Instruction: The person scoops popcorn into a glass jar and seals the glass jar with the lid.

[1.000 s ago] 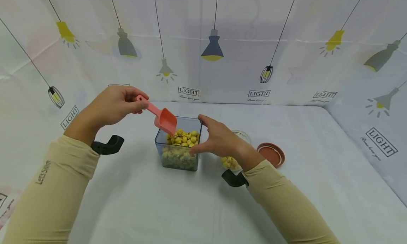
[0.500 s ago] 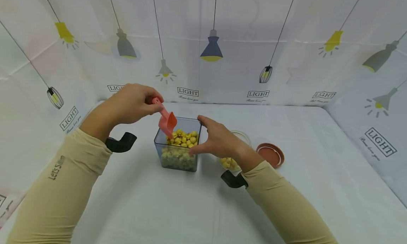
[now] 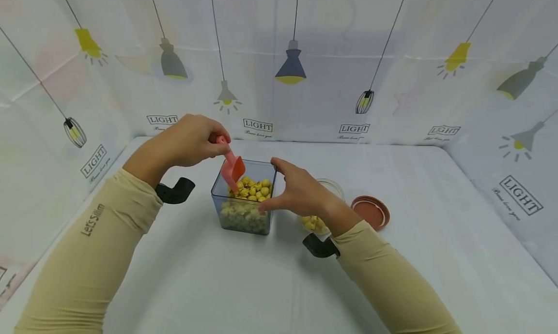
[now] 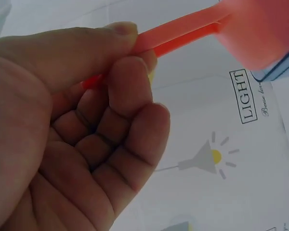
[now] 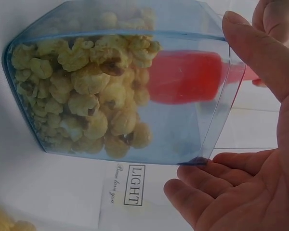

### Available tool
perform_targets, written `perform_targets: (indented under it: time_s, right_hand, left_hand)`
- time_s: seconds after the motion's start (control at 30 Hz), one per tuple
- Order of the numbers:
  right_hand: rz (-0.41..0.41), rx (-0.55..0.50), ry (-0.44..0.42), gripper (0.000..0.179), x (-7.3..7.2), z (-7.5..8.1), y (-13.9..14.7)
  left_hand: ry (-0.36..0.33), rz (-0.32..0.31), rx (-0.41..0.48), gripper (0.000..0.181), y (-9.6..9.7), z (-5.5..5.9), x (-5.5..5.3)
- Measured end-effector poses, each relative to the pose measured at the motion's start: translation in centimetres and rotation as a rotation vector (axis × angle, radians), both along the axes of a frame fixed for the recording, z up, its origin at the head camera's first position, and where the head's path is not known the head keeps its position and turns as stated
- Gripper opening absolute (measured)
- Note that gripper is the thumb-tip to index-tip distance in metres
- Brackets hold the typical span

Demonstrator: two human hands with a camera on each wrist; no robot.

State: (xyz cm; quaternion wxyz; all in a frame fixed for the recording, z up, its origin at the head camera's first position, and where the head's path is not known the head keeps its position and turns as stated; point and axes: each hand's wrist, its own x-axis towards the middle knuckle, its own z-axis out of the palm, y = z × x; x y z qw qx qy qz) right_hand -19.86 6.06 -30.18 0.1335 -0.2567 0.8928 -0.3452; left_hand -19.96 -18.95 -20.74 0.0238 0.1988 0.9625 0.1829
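- White backdrop (image 3: 340, 24), printed with hanging lamps and the word "LIGHT," rises behind a white-covered table (image 3: 226, 285).
- Thumb and fingertips of the left hand (image 3: 193, 138) pinch the handle end of a pink scoop (image 3: 232, 172); the other fingers curl loosely below the handle, as the left wrist view shows.
- Beyond those fingertips, the scoop slants down to the right, its bowl inside a see-through bluish box (image 3: 257, 167) and its tip against the popcorn (image 3: 253, 189).
- At the box's right side, the right hand (image 3: 302, 189) holds on with a wide span: thumb at the near wall by the rim, fingers at the far corner. Scoop and right-hand fingers are apart, the popcorn and clear wall between them.
- Upright on the table, the box carries popcorn in its lower part, heaped below the rim.
- Partly hidden behind the right hand is a clear round jar (image 3: 334, 185), more popcorn showing low in it.
- Just right of the jar, a reddish-brown round lid (image 3: 370, 213) lies flat.
- Tan sleeves (image 3: 87, 256) cover both forearms, with black mounts (image 3: 176, 191) at the wrists.
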Motion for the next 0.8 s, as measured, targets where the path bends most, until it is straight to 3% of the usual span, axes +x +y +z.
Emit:
perform_targets:
  time_s: [0.2,0.4,0.53,0.67,0.8]
  right_hand:
    - [-0.007,-0.01,-0.01,0.112,-0.1,-0.1,0.3]
    - [-0.013,-0.031,-0.022,0.112,-0.1,-0.2,0.5]
    - [-0.012,-0.035,-0.021,0.112,-0.1,-0.3,0.4]
    - [-0.003,-0.032,-0.027,0.112,0.0,-0.2,0.2]
    - [0.002,-0.032,-0.017,0.112,-0.1,-0.2,0.1]
  left_hand:
    - [0.009,-0.079,-0.095,0.019,2.2,0.4,0.0]
    - [-0.026,-0.118,-0.13,0.018,3.7,-0.1,-0.3]
    - [-0.062,-0.075,-0.09,0.02,2.2,-1.3,-1.1]
    - [-0.124,-0.014,0.013,0.023,0.0,-2.9,-1.9]
    - [-0.161,0.023,0.099,0.025,-1.6,-3.7,-2.3]
